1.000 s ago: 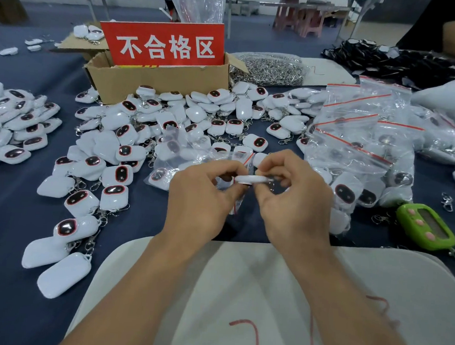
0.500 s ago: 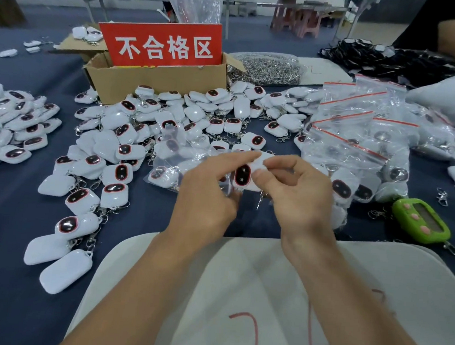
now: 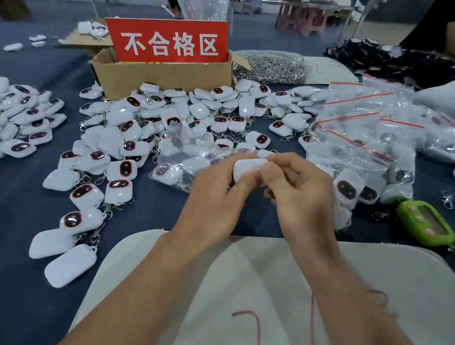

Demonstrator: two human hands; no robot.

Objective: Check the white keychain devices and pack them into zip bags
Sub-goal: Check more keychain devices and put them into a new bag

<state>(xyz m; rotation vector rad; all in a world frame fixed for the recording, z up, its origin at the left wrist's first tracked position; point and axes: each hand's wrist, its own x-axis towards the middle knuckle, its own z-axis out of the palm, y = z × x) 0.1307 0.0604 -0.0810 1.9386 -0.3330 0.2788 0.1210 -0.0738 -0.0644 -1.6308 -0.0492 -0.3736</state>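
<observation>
Hands meet above the dark blue tabletop (image 3: 5,209) as a worker checks one small white plastic keychain device (image 3: 248,166). It is held clear of the surface between the left hand (image 3: 213,195) and the right hand (image 3: 301,194). The fingers (image 3: 287,160) of both hands are clamped on its edges, with the right thumb pressing its near end. Its plain white back faces the camera, probably so the shell can be looked over for flaws.

A loose pile of unpacked white devices with dark oval faces (image 3: 130,148) lies to the left and beyond the hands, within easy reach. A second heap (image 3: 15,120) sits at the far left edge. Just beyond the hands lies a crumpled clear zip bag (image 3: 184,158) with a device inside. To the right, a stack of clear zip bags with red seal strips (image 3: 360,128) holds more of them, which suggests packed goods are kept on that side.

An open cardboard box (image 3: 160,82) carrying a red sign with white Chinese characters (image 3: 168,42) stands at the back. It is apparently the place for rejects and is kept apart from the good stock. A mound of silver metal key rings (image 3: 272,67) lies beside it. A bright green handheld gadget with pink buttons (image 3: 425,223) rests near the right hand. The device in hand appears to be under inspection and not yet bagged.
</observation>
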